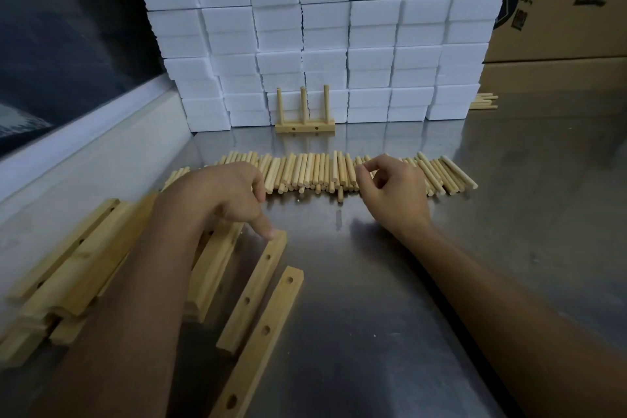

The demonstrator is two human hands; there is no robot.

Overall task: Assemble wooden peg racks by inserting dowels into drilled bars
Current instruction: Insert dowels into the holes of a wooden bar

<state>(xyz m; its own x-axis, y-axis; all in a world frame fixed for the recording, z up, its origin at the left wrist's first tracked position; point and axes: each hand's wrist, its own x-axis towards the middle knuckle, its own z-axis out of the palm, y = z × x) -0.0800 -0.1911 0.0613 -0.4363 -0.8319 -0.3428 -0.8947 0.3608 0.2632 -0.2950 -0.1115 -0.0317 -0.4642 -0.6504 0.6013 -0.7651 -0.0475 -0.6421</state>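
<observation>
Two drilled bars (252, 292) lie side by side on the steel tabletop (407, 316), running from its near edge toward the middle, holes facing up. The second bar (263, 343) lies just right of the first and nearer the front edge. The left hand (227, 193) hovers above the far end of the first bar, fingers loosely curled and grasping nothing, with the index fingertip touching or almost touching that end; blur makes contact uncertain. The right hand (393, 193) rests over the row of dowels (315, 173) that spans the middle of the tabletop, thumb and forefinger pinched together. Whether a dowel sits in that pinch cannot be told.

Risks, as judged from this layout:
- The bar is not clamped. A dowel pressed in at an angle would likely skate the bar across the smooth steel.
- The dowels lie loose and parallel. Lifting one may roll its neighbours toward the near edge.
- The second bar lies close beside the first. A nudge could shift it and confuse hole alignment.

Surroundings: a heap of further bars (78, 268) occupies the left near corner, partly under the left forearm. One finished rack (304, 115) with three upright pegs stands at the far edge against a wall of white foam blocks (322, 27). Cardboard cartons (559, 10) fill the far right corner, with a few spare dowels (483, 101) beside them. Nothing blocks the path between row and bar.
</observation>
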